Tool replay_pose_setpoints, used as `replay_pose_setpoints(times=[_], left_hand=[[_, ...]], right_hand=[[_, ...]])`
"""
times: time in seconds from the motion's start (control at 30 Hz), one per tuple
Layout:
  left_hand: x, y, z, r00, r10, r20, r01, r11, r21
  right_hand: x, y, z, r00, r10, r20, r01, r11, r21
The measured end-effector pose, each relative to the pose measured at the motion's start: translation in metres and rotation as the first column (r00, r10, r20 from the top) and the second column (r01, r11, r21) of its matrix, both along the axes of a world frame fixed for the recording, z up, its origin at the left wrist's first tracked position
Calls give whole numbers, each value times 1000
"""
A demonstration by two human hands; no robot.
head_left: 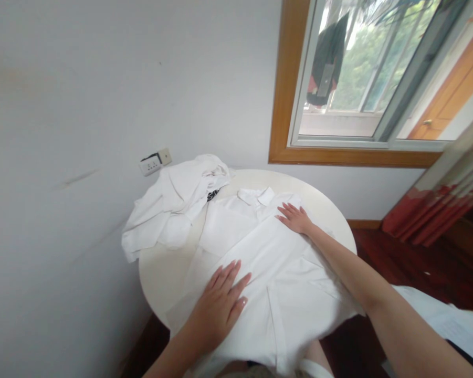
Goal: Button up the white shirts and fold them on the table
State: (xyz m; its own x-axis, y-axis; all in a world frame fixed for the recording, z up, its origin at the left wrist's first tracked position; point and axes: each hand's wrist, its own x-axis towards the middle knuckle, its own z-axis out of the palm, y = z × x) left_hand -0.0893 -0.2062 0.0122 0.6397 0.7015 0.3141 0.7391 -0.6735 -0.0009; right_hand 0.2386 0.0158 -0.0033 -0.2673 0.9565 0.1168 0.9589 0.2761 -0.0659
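Both hands lie flat and open on the white shirt (260, 262), holding nothing. The left hand (218, 307) is low in the frame. The right hand (296, 218) is near the collar (255, 197), in the middle.

Round cream table (161, 273), bare at its left edge. Heap of crumpled white cloth (173, 202) on the far left of the table, hanging over the rim. White wall socket (150, 165) just behind the heap, on the plain white wall (82, 105). Wood-framed window (283, 105) far right; dark garment (326, 63) hanging outside the glass. Red-and-cream curtain (444, 205) at right, above dark red-brown floor (397, 262).
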Motion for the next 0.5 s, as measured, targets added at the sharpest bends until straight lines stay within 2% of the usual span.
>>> replay_pose_setpoints(times=[0.5], left_hand=[[0,0,1,1000,-3,12,3,1000,13]], right_hand=[[25,44,-6,983,-180,20,181,983,-27]])
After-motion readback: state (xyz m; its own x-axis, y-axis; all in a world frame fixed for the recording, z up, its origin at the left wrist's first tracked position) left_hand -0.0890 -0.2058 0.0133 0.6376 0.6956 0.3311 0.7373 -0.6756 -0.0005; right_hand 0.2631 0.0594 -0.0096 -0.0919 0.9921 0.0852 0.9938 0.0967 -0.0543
